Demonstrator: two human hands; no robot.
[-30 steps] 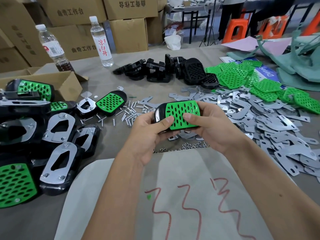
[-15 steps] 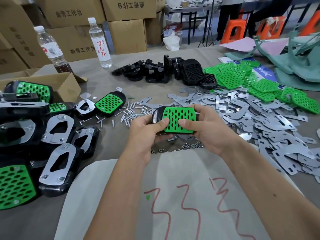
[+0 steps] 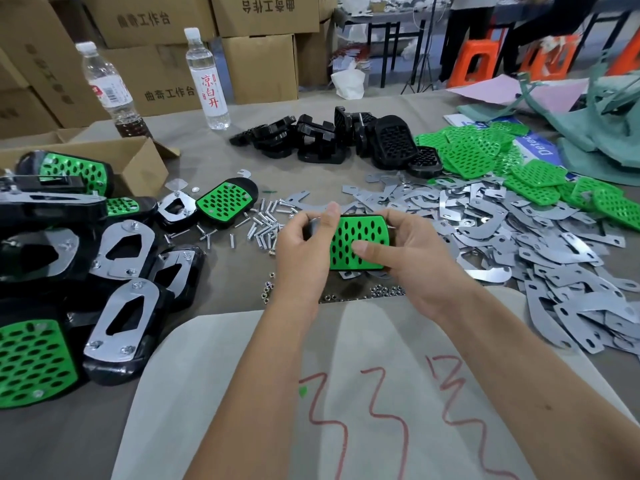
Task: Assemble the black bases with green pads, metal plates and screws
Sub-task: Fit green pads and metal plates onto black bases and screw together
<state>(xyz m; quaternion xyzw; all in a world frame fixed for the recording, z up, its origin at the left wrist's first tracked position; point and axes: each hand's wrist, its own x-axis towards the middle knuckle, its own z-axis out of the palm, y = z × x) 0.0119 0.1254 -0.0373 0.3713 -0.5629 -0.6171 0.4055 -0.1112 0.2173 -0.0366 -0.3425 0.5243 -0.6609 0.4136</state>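
- The table (image 3: 194,133) carries your stock in separate heaps: finished units (image 3: 121,306) at your left, bare black bases (image 3: 332,140) at the far centre, loose green pads (image 3: 485,154) at the far right, metal plates (image 3: 519,237) across the right.
- The cardboard box (image 3: 138,161) at the far left stands open; its contents cannot be seen.
- The base in work (image 3: 356,242) is held above the table between both hands, green pad up, long axis running left to right.
- Your left hand (image 3: 304,251) grips its left end, fingers curled round the edge.
- Your right hand (image 3: 412,258) grips its right end, thumb pressed flat on the pad.
- Judgement: the pad is being seated; a plate comes next, and your right hand is nearer that heap.
- Screws (image 3: 266,223) lie just beyond your left hand; nuts (image 3: 377,292) lie directly beneath the held base.
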